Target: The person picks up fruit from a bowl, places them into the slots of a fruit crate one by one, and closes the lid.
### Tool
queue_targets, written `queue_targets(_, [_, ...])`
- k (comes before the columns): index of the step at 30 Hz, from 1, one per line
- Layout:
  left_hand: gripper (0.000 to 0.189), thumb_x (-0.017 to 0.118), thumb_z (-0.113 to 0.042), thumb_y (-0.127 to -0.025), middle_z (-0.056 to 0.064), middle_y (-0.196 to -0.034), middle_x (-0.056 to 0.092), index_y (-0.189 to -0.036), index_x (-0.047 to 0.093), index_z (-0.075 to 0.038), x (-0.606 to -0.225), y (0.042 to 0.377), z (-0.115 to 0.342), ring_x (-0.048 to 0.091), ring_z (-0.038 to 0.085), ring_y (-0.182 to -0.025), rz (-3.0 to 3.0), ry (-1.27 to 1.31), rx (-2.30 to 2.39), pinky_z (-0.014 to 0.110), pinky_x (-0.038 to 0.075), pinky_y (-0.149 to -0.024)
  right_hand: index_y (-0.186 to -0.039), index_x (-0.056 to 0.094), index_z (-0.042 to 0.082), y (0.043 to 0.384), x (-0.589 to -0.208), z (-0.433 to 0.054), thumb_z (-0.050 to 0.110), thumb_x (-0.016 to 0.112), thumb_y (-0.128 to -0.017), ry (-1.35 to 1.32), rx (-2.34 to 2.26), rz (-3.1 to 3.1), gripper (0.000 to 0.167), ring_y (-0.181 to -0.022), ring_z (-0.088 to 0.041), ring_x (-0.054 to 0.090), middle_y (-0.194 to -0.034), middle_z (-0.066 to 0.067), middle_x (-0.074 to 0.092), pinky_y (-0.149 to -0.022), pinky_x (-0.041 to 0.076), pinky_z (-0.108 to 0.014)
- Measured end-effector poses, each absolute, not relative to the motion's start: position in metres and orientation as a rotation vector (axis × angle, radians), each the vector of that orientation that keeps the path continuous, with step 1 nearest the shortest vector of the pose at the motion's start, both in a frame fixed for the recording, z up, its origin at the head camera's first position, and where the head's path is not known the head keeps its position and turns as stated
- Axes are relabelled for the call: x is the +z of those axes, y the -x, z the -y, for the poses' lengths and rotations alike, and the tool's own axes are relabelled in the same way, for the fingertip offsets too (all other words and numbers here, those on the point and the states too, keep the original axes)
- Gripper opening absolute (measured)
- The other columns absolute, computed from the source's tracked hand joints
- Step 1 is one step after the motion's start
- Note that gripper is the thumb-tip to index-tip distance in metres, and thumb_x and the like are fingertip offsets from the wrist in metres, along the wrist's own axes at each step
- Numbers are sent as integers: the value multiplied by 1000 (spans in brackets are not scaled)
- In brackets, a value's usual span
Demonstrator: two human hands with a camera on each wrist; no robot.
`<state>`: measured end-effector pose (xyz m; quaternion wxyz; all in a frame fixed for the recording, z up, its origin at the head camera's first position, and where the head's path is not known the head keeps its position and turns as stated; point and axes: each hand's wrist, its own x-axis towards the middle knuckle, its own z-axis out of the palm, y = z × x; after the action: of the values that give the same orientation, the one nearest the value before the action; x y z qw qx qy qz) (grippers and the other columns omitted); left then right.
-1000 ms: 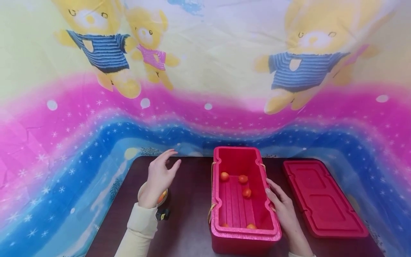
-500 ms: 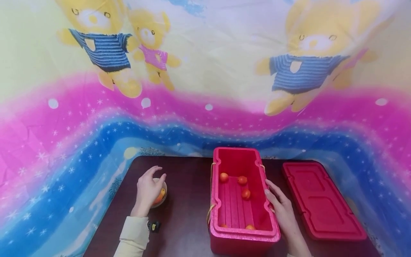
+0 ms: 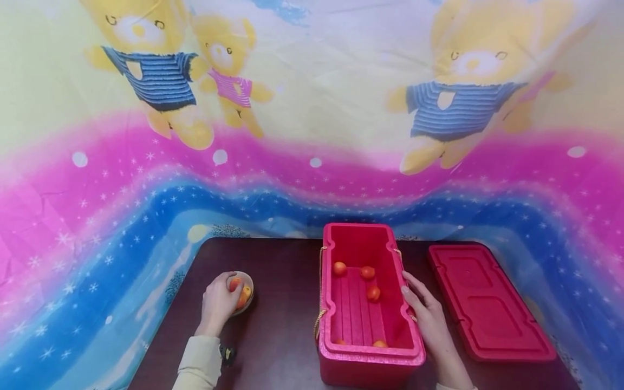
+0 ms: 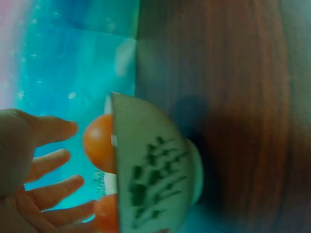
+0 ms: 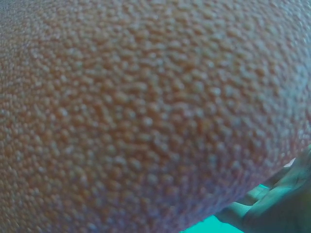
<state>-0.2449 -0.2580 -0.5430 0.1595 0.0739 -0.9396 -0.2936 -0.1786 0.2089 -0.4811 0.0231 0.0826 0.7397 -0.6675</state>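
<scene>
Red material makes up two pieces on the dark table [image 3: 287,292]: one deep box [image 3: 372,353] in the middle and one flat lid [image 3: 493,306] lying to its right. Five orange fruits can be counted inside the box: a round one [image 3: 339,268] by the left wall, two more near the right wall, and two half hidden behind the near rim. One bowl [image 4: 150,121] stands on the table well to the left of the box, with at least two orange fruits in it, some of them covered by fingers. Two hands are at work. The left hand [image 3: 218,304] is over the bowl with its fingers reaching in; the left wrist view shows them spread, with a gap before the upper fruit [image 4: 98,143], while whether they touch the lower one [image 4: 107,213] I cannot tell. The right hand [image 3: 429,317] lies along the box's right side, fingers extended against the wall. Only the left wrist view gives the bowl's outside, with its dark green leaf pattern and its foot; only the head view looks down into the box and takes in the gold cord on both long sides. In the right wrist view, a pebbled surface [image 5: 136,107] fills nearly everything, with part of the hand at lower right.
</scene>
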Motion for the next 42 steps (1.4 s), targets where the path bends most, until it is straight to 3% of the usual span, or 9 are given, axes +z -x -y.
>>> queue_targets(8, [38, 70, -30, -93, 21, -109, 71, -121, 68, -5, -555, 242, 261, 68, 45, -88, 2773, -257, -779, 63, 54, -77, -156, 38, 31, 178, -480, -210, 46, 55, -102, -260, -2065, -2293, 58, -105, -1, 61, -155, -9, 42, -84, 60, -33])
queue_targets(14, [35, 67, -32, -96, 21, -107, 72, -116, 70, -4, -553, 240, 262, 67, 47, -87, 2789, -238, -729, 64, 53, -77, -156, 38, 33, 179, -481, -210, 46, 55, -102, -265, -2074, -2276, 58, -107, -2, 62, -156, -8, 41, -85, 60, -35])
queue_targets(18, [31, 66, -28, -97, 19, -101, 73, -114, 71, -3, -549, 236, 264, 68, 45, -84, 2809, -231, -726, 62, 54, -76, -156, 37, 34, 179, -482, -210, 46, 56, -102, -267, -2071, -2271, 59, -108, -3, 62, -156, -8, 41, -85, 60, -35])
queue_targets(25, [19, 65, -16, -94, 7, -70, 60, -103, 71, -2, -545, 230, 268, 63, 35, -69, 2853, -205, -702, 55, 50, -66, -157, 36, 34, 179, -481, -210, 45, 56, -102, -267, -2069, -2277, 59, -106, -1, 62, -156, -8, 41, -84, 60, -35])
queue_targets(38, [27, 66, 2, -82, 4, -62, 47, -109, 71, 4, -542, 220, 271, 47, 24, -58, 2933, -148, -699, 40, 44, -60, -156, 38, 32, 179, -482, -210, 44, 56, -102, -258, -2065, -2304, 58, -105, -2, 62, -154, -9, 42, -83, 60, -34])
queue_targets(42, [30, 66, 4, -82, 4, -64, 51, -112, 72, 5, -544, 220, 272, 46, 23, -57, 2927, -145, -709, 38, 43, -58, -156, 38, 32, 179, -482, -210, 44, 56, -102, -258, -2062, -2306, 58, -105, -2, 62, -155, -8, 42, -83, 60, -34])
